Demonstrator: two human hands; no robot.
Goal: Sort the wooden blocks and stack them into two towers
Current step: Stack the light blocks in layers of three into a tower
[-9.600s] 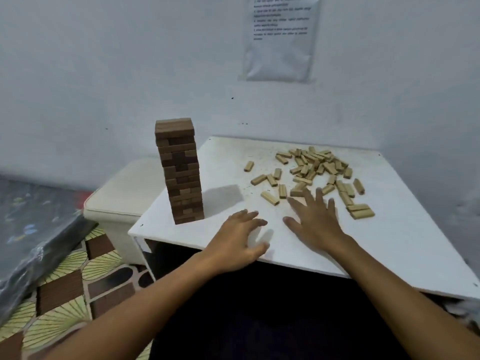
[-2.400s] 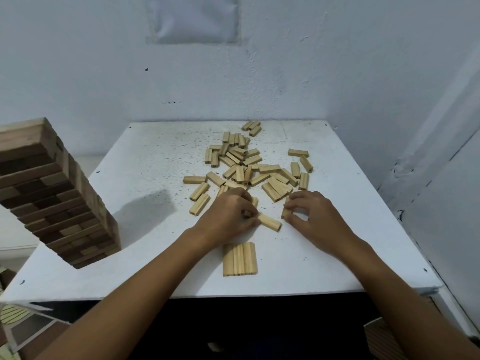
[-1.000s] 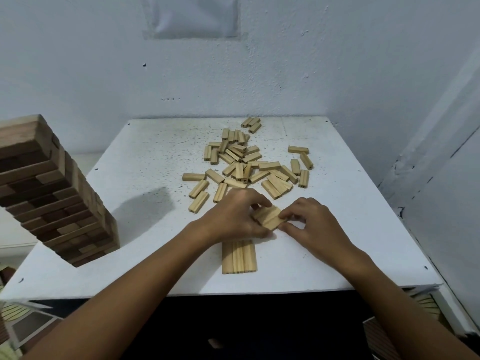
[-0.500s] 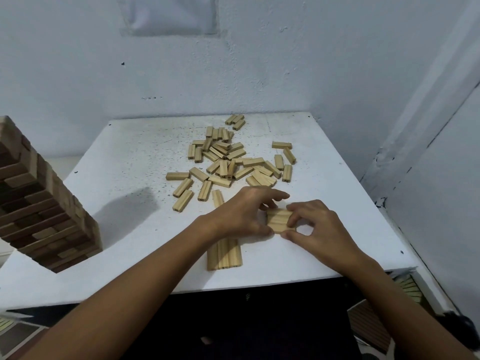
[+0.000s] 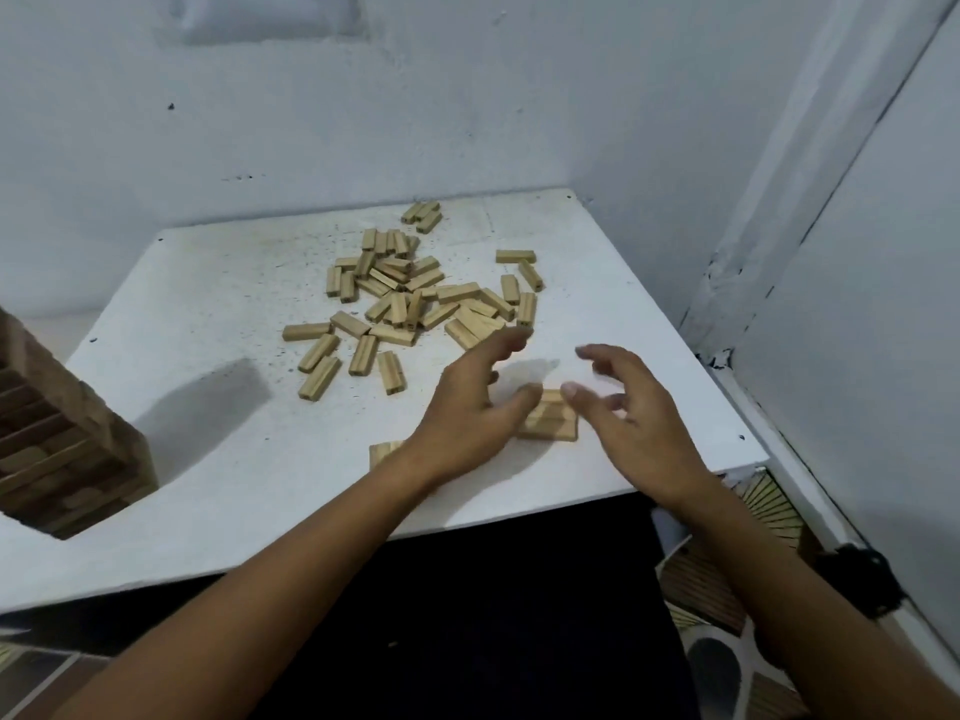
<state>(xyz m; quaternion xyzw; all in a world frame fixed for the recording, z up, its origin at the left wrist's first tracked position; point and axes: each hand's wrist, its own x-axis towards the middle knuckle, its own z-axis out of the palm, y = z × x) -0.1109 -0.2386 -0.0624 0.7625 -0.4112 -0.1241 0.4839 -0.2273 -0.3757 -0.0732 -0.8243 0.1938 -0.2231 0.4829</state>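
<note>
tower: table left edge | loose blocks: centre-back | block row: front, between hands

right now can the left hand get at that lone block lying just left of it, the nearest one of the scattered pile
Probably yes. The left hand hovers open and holds nothing, and the lone block lies flat on bare white table just beyond its thumb side, with nothing between them.

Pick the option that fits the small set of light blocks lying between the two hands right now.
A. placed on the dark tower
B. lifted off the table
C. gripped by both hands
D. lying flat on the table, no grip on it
D: the set of light blocks lies flat on the white table, with the left hand and right hand open beside it, fingers spread and holding nothing.
</note>
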